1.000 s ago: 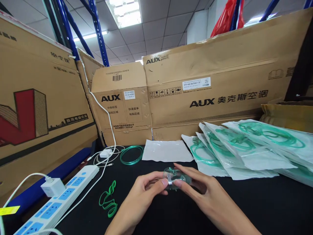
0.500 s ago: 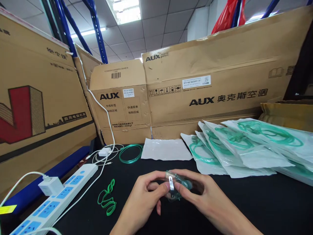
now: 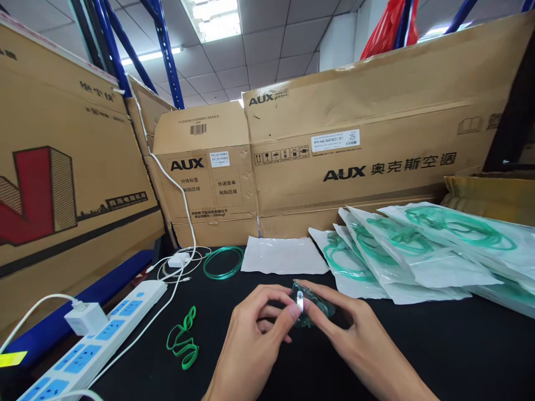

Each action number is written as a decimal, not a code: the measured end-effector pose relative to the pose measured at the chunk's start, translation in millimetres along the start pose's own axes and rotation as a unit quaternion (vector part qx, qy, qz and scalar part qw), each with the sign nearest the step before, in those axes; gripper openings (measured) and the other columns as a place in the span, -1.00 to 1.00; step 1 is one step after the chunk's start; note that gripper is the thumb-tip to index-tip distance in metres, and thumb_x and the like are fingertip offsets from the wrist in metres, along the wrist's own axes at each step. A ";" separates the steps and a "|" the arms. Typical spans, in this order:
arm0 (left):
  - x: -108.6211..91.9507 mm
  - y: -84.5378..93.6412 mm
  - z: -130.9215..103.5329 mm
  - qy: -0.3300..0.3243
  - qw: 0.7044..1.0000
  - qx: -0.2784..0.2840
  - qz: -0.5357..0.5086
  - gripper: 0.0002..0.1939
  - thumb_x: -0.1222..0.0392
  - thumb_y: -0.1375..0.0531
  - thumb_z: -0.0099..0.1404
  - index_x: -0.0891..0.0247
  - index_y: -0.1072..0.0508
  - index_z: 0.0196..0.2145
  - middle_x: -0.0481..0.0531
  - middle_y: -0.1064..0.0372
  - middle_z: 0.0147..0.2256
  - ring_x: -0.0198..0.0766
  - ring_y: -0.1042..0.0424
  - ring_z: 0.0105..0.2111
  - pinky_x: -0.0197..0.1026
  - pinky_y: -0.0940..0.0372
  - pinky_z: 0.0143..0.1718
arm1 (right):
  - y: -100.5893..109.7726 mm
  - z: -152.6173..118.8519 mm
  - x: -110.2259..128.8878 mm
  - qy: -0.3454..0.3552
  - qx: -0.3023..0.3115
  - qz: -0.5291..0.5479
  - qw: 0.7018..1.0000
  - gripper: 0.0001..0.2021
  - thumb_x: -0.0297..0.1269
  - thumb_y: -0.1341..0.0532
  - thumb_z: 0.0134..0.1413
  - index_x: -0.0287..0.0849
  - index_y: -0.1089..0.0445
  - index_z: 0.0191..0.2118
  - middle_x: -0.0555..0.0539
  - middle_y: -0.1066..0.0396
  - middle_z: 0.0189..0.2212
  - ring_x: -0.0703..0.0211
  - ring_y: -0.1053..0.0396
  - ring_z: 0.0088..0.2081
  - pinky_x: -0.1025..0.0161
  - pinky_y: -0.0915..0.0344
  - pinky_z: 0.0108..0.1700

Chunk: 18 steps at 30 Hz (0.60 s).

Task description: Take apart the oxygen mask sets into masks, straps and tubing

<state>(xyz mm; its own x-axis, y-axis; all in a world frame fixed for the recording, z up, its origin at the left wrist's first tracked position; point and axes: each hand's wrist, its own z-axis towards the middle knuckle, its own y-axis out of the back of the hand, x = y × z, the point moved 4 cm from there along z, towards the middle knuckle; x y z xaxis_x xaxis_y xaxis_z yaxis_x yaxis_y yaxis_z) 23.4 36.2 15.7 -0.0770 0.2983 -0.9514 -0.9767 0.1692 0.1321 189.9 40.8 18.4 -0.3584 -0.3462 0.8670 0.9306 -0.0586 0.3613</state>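
Observation:
A clear green-tinted plastic piece, mask-like [image 3: 314, 305], with a shiny metal strip on it, is held between both hands above the black table. My left hand [image 3: 261, 328] pinches its left edge near the strip. My right hand [image 3: 349, 323] grips it from the right, thumb by the strip and fingers along the top. A green elastic band [image 3: 184, 340] lies loosely curled to the left. Behind the hands are a coil of green tubing [image 3: 223, 277] and a flat white pouch [image 3: 285, 256].
Several pouches with green tubing [image 3: 401, 256] are piled at the right. A white power strip [image 3: 92, 348] with plug and cables runs along the left. Cardboard boxes [image 3: 292, 195] stand across the back and left.
Both hands and the plastic piece have moved slightly up and to the right. The piece is turned a little, so its metal strip now stands more upright.

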 end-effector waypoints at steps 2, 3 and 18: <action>-3.7 -0.8 -0.5 -0.014 0.999 0.005 0.034 -0.84 0.10 -0.29 0.35 0.24 -0.58 -0.27 0.10 -0.40 0.05 -0.24 -0.53 -0.26 -0.26 -0.46 -0.29 | -0.3 0.0 0.7 0.002 -0.008 0.006 1.000 -0.56 0.01 -0.27 0.19 -0.05 -0.55 0.10 -0.13 -0.54 0.10 -0.11 -0.45 0.15 -0.05 -0.28 0.27; -5.2 -0.9 -0.5 -0.020 0.999 0.006 0.048 -0.85 0.11 -0.29 0.35 0.23 -0.59 -0.28 0.10 -0.39 0.07 -0.23 -0.53 -0.24 -0.25 -0.47 -0.26 | -0.4 -0.1 1.0 0.001 -0.009 0.008 1.000 -0.56 0.01 -0.27 0.19 -0.07 -0.55 0.10 -0.14 -0.54 0.10 -0.11 -0.45 0.15 -0.05 -0.28 0.26; -7.3 6.1 -1.1 -0.019 0.997 0.000 0.069 -0.81 0.06 -0.25 0.38 0.17 -0.63 -0.29 0.07 -0.33 0.13 -0.20 -0.53 -0.21 -0.25 -0.52 -0.28 | -2.2 -0.4 3.3 0.049 0.026 -0.018 0.998 -0.62 -0.04 -0.25 0.26 0.03 -0.52 0.14 -0.07 -0.54 0.10 -0.10 -0.47 0.14 -0.04 -0.34 0.23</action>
<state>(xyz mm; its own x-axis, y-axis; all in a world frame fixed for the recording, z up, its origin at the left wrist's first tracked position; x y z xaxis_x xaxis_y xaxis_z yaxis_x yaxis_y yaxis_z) 17.8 34.0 23.1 -0.2030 0.3544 -0.9128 -0.9574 0.1238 0.2609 186.6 39.4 20.4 -0.3802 -0.4353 0.8161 0.9112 -0.0249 0.4113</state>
